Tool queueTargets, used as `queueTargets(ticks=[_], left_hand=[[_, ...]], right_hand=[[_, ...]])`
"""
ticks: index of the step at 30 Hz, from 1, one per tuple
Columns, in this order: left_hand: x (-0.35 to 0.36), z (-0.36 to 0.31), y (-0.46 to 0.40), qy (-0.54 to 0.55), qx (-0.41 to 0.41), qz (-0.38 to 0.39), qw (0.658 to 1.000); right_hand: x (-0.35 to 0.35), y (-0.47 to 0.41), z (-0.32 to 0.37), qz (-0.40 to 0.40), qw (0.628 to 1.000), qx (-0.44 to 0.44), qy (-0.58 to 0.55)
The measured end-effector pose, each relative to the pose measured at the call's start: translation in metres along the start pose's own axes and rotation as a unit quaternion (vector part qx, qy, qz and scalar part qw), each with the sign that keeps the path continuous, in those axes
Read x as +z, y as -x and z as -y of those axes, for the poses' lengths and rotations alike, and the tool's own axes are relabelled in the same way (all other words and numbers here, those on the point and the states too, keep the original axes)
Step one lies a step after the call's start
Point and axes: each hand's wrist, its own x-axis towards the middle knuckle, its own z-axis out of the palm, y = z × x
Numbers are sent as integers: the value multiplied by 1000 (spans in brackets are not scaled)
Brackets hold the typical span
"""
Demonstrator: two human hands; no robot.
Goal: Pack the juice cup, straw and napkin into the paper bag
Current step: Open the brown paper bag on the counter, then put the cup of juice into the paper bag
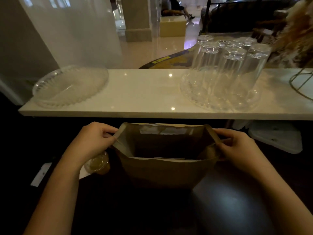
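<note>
Paper bag [166, 168] upright on dark bench [228, 200], mouth pulled wide. Left hand [94, 141] fingers pinched on bag's left rim, right hand [237, 146] fingers pinched on right rim. Juice cup [98, 164] just left of bag, under left wrist. Risk: wrist knocks cup over; hard pull tears rim.

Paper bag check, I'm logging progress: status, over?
Left hand and right hand pinch the paper bag open by its side edges. Juice cup outside, under left wrist. Nothing blocks the mouth.
</note>
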Motion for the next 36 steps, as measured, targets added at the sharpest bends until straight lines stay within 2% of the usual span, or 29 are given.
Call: queueTargets(ticks=[5,10,12,13,15,17,21,24,27,36], left_hand=[[-12,26,-8,10,-4,11,1000],[-21,61,-20,61,-1,56,997],[-32,86,-26,86,-8,29,996],[-36,101,-28,66,-8,6,998],[-41,132,-33,-58,-2,-5,998],[-35,157,-36,-173,13,34,984],[-3,186,-46,-232,35,125,964],[16,196,-56,-311,54,192,929],[22,199,-66,-332,63,231,913],[27,205,-75,-342,88,243,904]], right_hand=[[31,-12,13,24,1000,4,-14],[48,-16,22,28,999,10,-35],[52,-17,25,31,999,9,-23],[53,-18,26,32,999,10,-17],[56,-18,27,33,999,18,-17],[59,-19,27,34,999,27,-20],[65,-22,30,36,998,38,-37],[66,-22,31,42,998,42,-27],[66,-22,30,39,998,53,-23],[76,-26,38,-4,999,42,11]])
